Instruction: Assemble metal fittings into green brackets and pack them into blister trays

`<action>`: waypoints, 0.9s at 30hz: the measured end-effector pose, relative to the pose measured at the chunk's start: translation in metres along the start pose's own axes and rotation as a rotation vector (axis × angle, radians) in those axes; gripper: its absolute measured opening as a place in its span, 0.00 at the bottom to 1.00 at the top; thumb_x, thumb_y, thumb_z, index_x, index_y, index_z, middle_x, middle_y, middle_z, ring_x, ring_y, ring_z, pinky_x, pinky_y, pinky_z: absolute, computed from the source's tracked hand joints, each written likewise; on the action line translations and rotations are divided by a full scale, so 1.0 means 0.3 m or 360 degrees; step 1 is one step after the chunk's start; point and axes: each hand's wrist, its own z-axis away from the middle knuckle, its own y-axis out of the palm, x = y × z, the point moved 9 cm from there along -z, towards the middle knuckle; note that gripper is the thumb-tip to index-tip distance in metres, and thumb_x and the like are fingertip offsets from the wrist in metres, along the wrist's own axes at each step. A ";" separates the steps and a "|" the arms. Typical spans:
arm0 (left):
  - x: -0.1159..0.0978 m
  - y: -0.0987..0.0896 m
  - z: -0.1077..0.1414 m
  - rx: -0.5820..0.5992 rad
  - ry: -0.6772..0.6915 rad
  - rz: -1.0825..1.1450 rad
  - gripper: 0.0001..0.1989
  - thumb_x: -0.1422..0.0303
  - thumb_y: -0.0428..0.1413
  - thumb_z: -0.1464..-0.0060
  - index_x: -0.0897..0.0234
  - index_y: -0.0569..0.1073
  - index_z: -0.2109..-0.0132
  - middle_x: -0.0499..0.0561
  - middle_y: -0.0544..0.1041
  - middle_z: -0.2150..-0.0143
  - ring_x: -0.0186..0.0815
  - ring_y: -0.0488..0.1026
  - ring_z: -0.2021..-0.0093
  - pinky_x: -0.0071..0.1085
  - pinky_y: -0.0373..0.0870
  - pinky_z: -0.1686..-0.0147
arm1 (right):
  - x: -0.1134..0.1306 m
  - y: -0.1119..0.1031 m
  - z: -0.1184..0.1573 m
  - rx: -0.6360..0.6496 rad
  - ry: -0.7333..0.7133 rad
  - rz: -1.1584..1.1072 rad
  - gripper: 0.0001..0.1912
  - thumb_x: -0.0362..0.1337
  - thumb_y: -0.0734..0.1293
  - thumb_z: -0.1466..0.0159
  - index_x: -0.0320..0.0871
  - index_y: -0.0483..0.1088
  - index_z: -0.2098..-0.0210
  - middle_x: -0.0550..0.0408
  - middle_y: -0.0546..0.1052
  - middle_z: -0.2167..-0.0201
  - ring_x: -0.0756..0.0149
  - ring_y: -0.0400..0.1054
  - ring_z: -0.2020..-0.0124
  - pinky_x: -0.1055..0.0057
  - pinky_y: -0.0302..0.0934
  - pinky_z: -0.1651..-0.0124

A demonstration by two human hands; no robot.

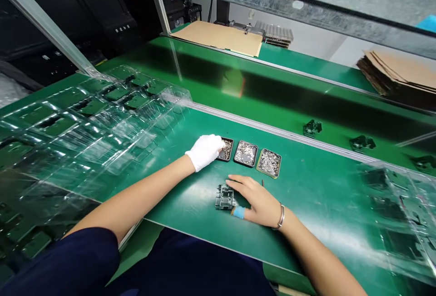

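Note:
My left hand (206, 150), in a white glove, reaches into the leftmost small black tray (230, 156). Its fingertips are pinched together over the tiny metal pieces there; whatever lies between them is hidden. Bare except for blue tape round the thumb, my right hand (260, 200) has its thumb and fingers around the right side of a dark, boxy plastic part (225, 197) resting on the green table (184, 209). A middle tray (245, 153) and a right tray (269, 163) hold many small silvery metal pieces.
Clear plastic blister trays (102, 105) cover the left side, and another blister tray (402, 214) lies at the right. Several dark parts (311, 127) stand along the back, beyond a metal strip (238, 118). Cardboard sheets (402, 71) are stacked on the raised ledge.

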 end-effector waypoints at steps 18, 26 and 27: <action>-0.054 -0.111 0.178 -0.0173 -0.0039 0.1473 0.10 0.61 0.52 0.46 0.63 0.72 0.66 0.48 0.76 0.67 0.34 0.73 0.66 0.29 0.70 0.64 | -0.056 -0.163 -0.026 -0.0648 0.0171 -0.0395 0.14 0.35 0.59 0.34 0.47 0.64 0.49 0.50 0.73 0.57 0.65 0.71 0.60 0.62 0.69 0.56; -0.097 -0.090 0.235 -0.0151 -0.0129 0.1822 0.10 0.60 0.56 0.50 0.63 0.71 0.70 0.46 0.72 0.72 0.33 0.68 0.71 0.28 0.66 0.69 | -0.035 -0.154 -0.126 -0.0722 0.0262 -0.0730 0.04 0.39 0.65 0.38 0.45 0.67 0.66 0.57 0.72 0.69 0.70 0.67 0.71 0.72 0.65 0.67; -0.096 -0.090 0.236 -0.0173 -0.0123 0.1809 0.10 0.60 0.56 0.50 0.63 0.71 0.70 0.46 0.72 0.72 0.33 0.68 0.70 0.29 0.66 0.68 | -0.042 -0.145 -0.128 -0.0690 0.0305 -0.0795 0.05 0.39 0.65 0.39 0.45 0.67 0.66 0.57 0.72 0.70 0.71 0.66 0.72 0.72 0.64 0.69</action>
